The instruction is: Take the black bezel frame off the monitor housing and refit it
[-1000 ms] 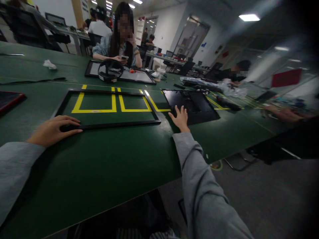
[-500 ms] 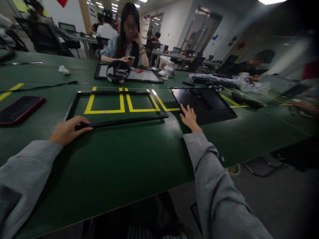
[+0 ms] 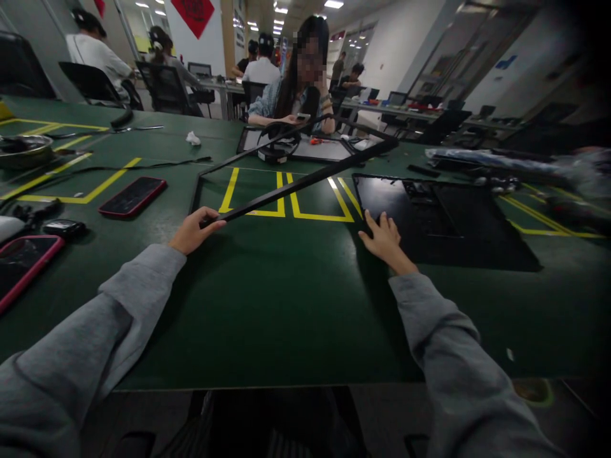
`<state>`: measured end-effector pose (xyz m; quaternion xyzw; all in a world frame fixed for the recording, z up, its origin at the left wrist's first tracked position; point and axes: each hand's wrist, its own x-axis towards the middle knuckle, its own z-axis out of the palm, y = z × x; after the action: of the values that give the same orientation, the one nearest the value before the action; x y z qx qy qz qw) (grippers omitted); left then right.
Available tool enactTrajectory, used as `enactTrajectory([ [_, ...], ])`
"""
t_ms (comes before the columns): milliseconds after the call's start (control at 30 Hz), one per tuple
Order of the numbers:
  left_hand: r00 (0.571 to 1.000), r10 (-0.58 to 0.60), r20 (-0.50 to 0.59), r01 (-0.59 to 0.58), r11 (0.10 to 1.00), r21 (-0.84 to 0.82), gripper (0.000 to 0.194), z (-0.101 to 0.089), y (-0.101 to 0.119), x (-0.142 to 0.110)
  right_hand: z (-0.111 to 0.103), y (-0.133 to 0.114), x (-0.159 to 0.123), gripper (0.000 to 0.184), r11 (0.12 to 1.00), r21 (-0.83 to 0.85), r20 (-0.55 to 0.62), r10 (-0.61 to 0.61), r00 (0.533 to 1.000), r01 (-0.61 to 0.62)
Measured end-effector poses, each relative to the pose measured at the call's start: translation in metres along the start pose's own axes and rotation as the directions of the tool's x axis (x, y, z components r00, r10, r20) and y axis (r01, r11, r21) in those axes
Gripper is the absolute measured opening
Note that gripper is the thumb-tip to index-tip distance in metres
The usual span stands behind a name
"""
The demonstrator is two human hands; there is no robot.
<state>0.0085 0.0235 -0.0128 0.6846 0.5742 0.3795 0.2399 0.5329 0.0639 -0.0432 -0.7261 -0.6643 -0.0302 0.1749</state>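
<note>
My left hand [image 3: 195, 231] pinches the near left corner of a thin black rectangular frame [image 3: 291, 187], perhaps a screen bezel. Its right end is tilted up off the green table, while the left side stays low near the tabletop. My right hand [image 3: 384, 240] is open, fingers spread, at the left edge of a flat black panel [image 3: 482, 238] with a recessed middle. Whether those fingertips touch the panel I cannot tell. Yellow tape outlines [image 3: 317, 217] show on the table through and below the frame.
A phone with a red case [image 3: 132, 197] lies left of the frame, a second red-cased phone [image 3: 28, 270] nearer. Across the table [image 3: 286, 318] a person sits behind another framed panel [image 3: 324, 150] with a black headset [image 3: 278, 141] on it. Plastic-wrapped parts [image 3: 496, 164] lie at the right.
The black frame's right end has risen from near the table to a steep tilt, still held in my left hand. My view has turned left. My right hand remains open by the panel.
</note>
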Motion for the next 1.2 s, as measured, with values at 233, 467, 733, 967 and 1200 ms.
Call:
enactTrajectory([
  [233,1.0,0.004,-0.008,-0.004,0.999,-0.052,0.058,-0.001,0.001,0.0,0.004,-0.084,-0.03,0.075,0.995,-0.001,0.111,-0.1,0.989,0.101],
  [467,1.0,0.024,-0.011,-0.024,1.0,-0.006,0.05,0.0,0.0,0.0,-0.014,-0.15,-0.053,0.076,0.943,0.258,0.28,-0.283,0.918,0.212],
  [733,1.0,0.014,-0.014,-0.014,1.0,-0.02,0.046,-0.001,-0.003,0.001,-0.019,-0.074,-0.015,0.076,0.972,0.232,0.021,-0.033,0.999,0.028],
  [967,0.999,0.048,0.005,-0.048,0.999,0.014,0.037,-0.001,-0.004,0.001,0.002,-0.025,-0.006,0.068,0.995,0.066,0.008,0.077,0.997,-0.077],
  [1200,0.998,0.064,0.003,-0.064,0.998,0.005,0.036,0.003,-0.007,0.002,0.007,-0.067,-0.006,0.059,0.998,0.062,-0.048,-0.012,0.999,0.015],
])
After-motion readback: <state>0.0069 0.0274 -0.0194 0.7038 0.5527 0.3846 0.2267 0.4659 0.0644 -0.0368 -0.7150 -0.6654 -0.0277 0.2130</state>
